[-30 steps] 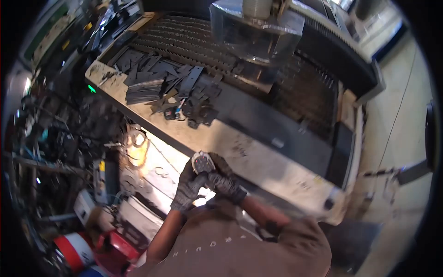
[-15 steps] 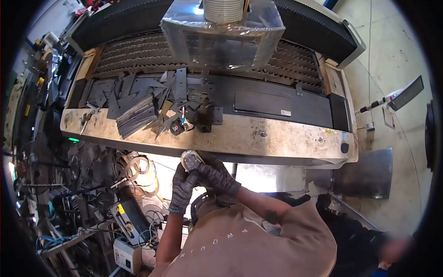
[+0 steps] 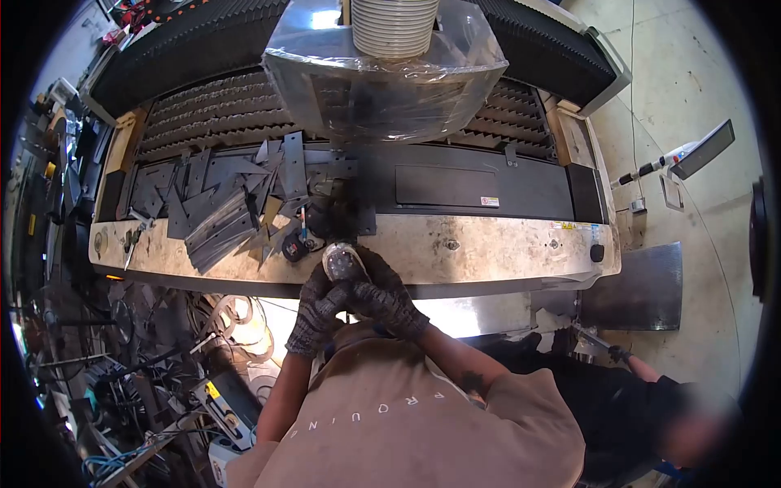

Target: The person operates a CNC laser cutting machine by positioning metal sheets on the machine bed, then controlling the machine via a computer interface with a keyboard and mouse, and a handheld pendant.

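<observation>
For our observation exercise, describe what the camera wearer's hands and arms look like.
The left hand and right hand wear knitted gloves, streaked grey and black at the cuffs and darker toward the fingers. The forearms are bare. The right sleeve of the brown shirt is short and loose, and white letters mark the shirt.

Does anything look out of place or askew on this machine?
Yes: the dark grey, flat metal pieces lie jumbled at the left, partly over the long, stained beige ledge, unlike the dark, evenly rowed, toothed metal slats behind.
</observation>
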`<move>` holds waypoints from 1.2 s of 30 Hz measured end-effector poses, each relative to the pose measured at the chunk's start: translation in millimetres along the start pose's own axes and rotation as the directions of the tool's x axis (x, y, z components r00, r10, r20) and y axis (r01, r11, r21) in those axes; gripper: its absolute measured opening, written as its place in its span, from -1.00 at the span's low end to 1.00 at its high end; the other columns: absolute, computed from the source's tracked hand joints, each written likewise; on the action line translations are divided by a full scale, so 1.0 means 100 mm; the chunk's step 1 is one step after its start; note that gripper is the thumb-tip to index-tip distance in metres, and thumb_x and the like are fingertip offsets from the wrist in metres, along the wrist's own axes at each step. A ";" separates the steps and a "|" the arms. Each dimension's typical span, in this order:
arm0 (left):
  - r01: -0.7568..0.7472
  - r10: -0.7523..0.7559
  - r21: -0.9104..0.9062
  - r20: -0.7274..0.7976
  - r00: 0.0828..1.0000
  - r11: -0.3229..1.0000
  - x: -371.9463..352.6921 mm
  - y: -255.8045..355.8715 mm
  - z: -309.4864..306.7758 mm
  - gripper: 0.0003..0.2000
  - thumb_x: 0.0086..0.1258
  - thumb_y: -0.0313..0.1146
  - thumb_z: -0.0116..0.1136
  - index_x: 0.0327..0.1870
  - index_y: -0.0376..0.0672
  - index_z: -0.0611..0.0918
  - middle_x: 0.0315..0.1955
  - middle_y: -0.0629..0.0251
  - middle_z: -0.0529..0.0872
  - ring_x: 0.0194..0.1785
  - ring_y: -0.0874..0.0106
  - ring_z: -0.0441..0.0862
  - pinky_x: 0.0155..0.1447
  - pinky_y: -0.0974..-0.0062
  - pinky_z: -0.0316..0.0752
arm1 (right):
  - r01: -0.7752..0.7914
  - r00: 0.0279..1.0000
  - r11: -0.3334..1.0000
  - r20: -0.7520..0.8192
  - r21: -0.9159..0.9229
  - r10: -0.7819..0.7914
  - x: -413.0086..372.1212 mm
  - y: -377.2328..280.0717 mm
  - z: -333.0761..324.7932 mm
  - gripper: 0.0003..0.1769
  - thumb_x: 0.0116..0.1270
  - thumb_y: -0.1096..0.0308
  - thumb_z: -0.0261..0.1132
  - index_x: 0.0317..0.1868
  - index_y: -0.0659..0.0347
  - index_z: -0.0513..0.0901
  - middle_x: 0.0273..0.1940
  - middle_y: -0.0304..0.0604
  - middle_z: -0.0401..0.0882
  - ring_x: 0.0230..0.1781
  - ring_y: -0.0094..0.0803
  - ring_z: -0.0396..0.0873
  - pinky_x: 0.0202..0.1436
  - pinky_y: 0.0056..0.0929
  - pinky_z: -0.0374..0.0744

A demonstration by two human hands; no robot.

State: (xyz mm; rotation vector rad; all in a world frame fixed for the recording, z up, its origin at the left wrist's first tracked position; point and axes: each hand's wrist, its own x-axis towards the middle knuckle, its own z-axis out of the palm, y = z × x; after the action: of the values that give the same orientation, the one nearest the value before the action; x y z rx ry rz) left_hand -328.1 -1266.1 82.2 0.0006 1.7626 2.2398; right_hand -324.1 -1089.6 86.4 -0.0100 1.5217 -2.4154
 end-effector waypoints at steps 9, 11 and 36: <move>0.173 -0.164 -0.100 0.093 0.982 0.980 0.50 -0.11 0.12 -0.28 0.47 -0.31 0.40 0.63 -0.24 0.42 0.39 0.12 0.68 0.41 0.28 0.66 0.46 0.26 0.61 | -0.013 0.989 1.000 -0.149 -0.026 0.009 0.21 -0.29 -0.20 -0.37 0.68 0.27 0.36 0.60 0.28 0.38 0.37 -0.12 0.63 0.36 -0.50 0.58 0.44 -0.43 0.58; 0.135 -0.128 -0.061 0.104 0.986 0.989 0.60 -0.16 0.11 -0.29 0.49 -0.31 0.39 0.63 -0.25 0.41 0.41 0.12 0.67 0.44 0.28 0.63 0.50 0.26 0.56 | -0.001 0.991 0.997 -0.130 0.081 0.011 0.24 -0.43 -0.23 -0.41 0.70 0.32 0.33 0.59 0.30 0.39 0.36 -0.13 0.64 0.36 -0.52 0.58 0.44 -0.45 0.58; -0.017 -0.006 0.184 0.123 0.992 0.983 0.97 0.00 0.11 -0.29 0.51 -0.30 0.38 0.65 -0.28 0.41 0.49 0.09 0.60 0.51 0.29 0.56 0.57 0.27 0.48 | 0.045 0.997 0.955 -0.067 0.293 -0.026 0.50 -0.11 -0.58 0.20 0.30 0.10 0.61 0.77 0.26 0.10 0.68 -0.03 0.29 0.65 -0.24 0.35 0.65 -0.28 0.45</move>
State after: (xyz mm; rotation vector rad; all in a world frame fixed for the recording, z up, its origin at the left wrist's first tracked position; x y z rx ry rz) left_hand -418.6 -1234.0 67.7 0.1793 1.8975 2.0240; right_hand -384.2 -1046.1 63.0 0.1019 1.1786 -2.6707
